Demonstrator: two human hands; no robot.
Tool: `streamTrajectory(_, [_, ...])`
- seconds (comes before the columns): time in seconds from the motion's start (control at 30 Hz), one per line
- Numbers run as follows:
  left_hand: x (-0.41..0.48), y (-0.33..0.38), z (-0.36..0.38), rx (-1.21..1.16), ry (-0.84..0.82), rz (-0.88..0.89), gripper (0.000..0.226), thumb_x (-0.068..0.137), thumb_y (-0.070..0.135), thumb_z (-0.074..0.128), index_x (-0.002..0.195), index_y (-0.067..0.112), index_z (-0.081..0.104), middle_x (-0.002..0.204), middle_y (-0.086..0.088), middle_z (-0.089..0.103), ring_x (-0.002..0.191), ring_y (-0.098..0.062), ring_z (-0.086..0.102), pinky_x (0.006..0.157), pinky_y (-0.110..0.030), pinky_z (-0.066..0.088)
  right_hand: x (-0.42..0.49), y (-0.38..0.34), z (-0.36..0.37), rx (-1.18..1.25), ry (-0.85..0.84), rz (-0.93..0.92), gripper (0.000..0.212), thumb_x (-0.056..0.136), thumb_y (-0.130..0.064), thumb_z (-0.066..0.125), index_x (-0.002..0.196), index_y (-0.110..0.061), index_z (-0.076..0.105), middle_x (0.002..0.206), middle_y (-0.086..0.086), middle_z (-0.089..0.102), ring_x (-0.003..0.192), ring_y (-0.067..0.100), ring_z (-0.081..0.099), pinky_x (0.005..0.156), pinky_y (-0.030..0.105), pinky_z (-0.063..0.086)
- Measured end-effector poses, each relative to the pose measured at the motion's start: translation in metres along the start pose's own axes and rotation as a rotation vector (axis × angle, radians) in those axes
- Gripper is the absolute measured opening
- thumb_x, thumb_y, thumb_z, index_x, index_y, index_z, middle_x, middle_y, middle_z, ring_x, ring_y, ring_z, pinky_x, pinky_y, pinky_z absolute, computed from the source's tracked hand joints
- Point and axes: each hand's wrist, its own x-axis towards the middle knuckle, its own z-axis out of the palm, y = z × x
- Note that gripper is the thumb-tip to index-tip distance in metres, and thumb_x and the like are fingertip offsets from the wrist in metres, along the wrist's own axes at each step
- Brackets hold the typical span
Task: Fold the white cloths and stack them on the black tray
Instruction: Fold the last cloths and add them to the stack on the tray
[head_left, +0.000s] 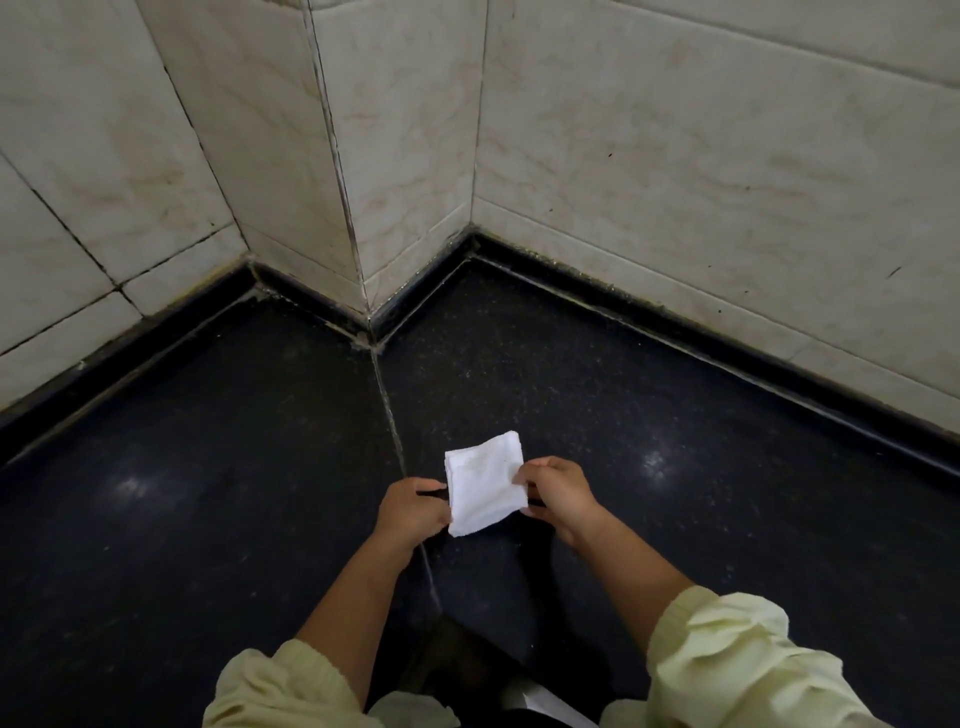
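— What is seen on the left?
— A black speckled tabletop is bounded on its far side by a pale tiled wall. A pale yellow left sleeve is pushed up at the near edge.
— And the left hand?
— It is curled around the left edge of the white cloth, which is gripped between thumb and fingers.
— Where is the cloth placed?
— It is folded into a small rectangle and held between both hands, near the middle, over a seam in the tabletop. Whether it is resting on the surface cannot be told.
— The right hand?
— The cloth's right edge is pinched by its bent fingers. Behind it, the right sleeve is bunched at the near right.
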Motion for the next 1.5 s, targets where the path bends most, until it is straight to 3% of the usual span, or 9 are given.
streamTrajectory(0.1, [-0.009,0.008,0.0,-0.207,-0.139,-0.176,0.02,0.086,0.011,0.064,0.103,0.001,0.064,0.102,-0.017,0.069,0.088,-0.024,0.067,0.077,-0.033,0.057,-0.006,-0.01,0.001,0.049,-0.06,-0.008,0.015,0.085,-0.004,0.058,0.1,-0.003,0.062,0.098,0.014,0.07,0.088,0.022,0.068,0.062,0.026,0.054])
streamTrajectory(0.2, [-0.014,0.011,0.001,-0.354,-0.312,-0.285,0.034,0.089,0.03,0.062,0.105,0.0,0.064,0.105,-0.021,0.07,0.097,-0.031,0.067,0.082,-0.037,0.056,-0.012,-0.017,-0.002,0.093,-0.1,-0.032,0.016,0.086,-0.003,0.058,0.101,-0.002,0.064,0.094,0.011,0.07,0.088,0.021,0.068,0.065,0.026,0.054])
streamTrajectory(0.3, [-0.015,0.012,0.012,-0.481,-0.394,-0.304,0.035,0.089,0.027,0.062,0.107,-0.003,0.064,0.109,-0.022,0.069,0.104,-0.032,0.066,0.084,-0.039,0.056,-0.02,-0.021,-0.011,0.121,-0.113,-0.053,0.014,0.087,-0.002,0.056,0.098,-0.003,0.064,0.089,0.009,0.069,0.087,0.019,0.067,0.066,0.026,0.053])
streamTrajectory(0.43, [-0.015,0.011,0.037,-0.537,-0.395,-0.308,0.018,0.086,0.013,0.062,0.099,0.0,0.065,0.091,-0.013,0.07,0.085,-0.02,0.066,0.072,-0.031,0.058,-0.028,-0.015,-0.039,0.16,-0.057,-0.058,0.016,0.083,-0.003,0.058,0.098,-0.004,0.063,0.089,0.011,0.069,0.088,0.022,0.068,0.068,0.028,0.055])
streamTrajectory(0.57, [-0.022,0.015,0.063,-0.42,-0.408,-0.288,0.015,0.083,0.006,0.061,0.097,0.004,0.064,0.088,-0.009,0.065,0.079,-0.018,0.063,0.063,-0.029,0.054,-0.04,0.003,-0.081,0.197,0.004,-0.045,0.021,0.077,-0.004,0.062,0.098,-0.007,0.062,0.09,0.01,0.069,0.085,0.021,0.068,0.069,0.029,0.055])
streamTrajectory(0.97, [-0.102,0.023,0.175,-0.032,-0.712,-0.071,0.042,0.084,0.002,0.057,0.118,0.026,0.062,0.115,-0.006,0.068,0.102,-0.022,0.065,0.079,-0.035,0.053,-0.124,0.076,-0.216,0.406,0.182,-0.062,0.028,0.078,0.002,0.057,0.102,-0.012,0.061,0.093,0.008,0.067,0.08,0.022,0.065,0.055,0.027,0.052])
streamTrajectory(1.1, [-0.159,0.007,0.246,0.05,-0.766,-0.026,0.04,0.083,0.0,0.058,0.11,0.029,0.065,0.099,-0.001,0.071,0.089,-0.018,0.066,0.07,-0.031,0.052,-0.17,0.115,-0.291,0.48,0.251,-0.104,0.025,0.08,-0.002,0.055,0.1,-0.015,0.061,0.094,0.008,0.066,0.085,0.024,0.06,0.065,0.029,0.052])
streamTrajectory(1.23, [-0.213,-0.015,0.316,0.108,-0.816,0.009,0.044,0.082,0.0,0.058,0.114,0.029,0.064,0.103,-0.003,0.068,0.085,-0.018,0.066,0.065,-0.028,0.052,-0.219,0.151,-0.365,0.505,0.295,-0.14,0.026,0.08,-0.004,0.055,0.102,-0.015,0.062,0.095,0.009,0.063,0.082,0.023,0.057,0.062,0.027,0.053])
streamTrajectory(1.5, [-0.325,-0.052,0.462,0.256,-1.022,0.064,0.048,0.082,-0.001,0.062,0.121,0.027,0.061,0.109,-0.004,0.069,0.091,-0.019,0.066,0.072,-0.029,0.056,-0.326,0.22,-0.508,0.577,0.498,-0.183,0.027,0.08,0.0,0.055,0.103,-0.013,0.061,0.086,0.007,0.062,0.065,0.016,0.06,0.057,0.027,0.053])
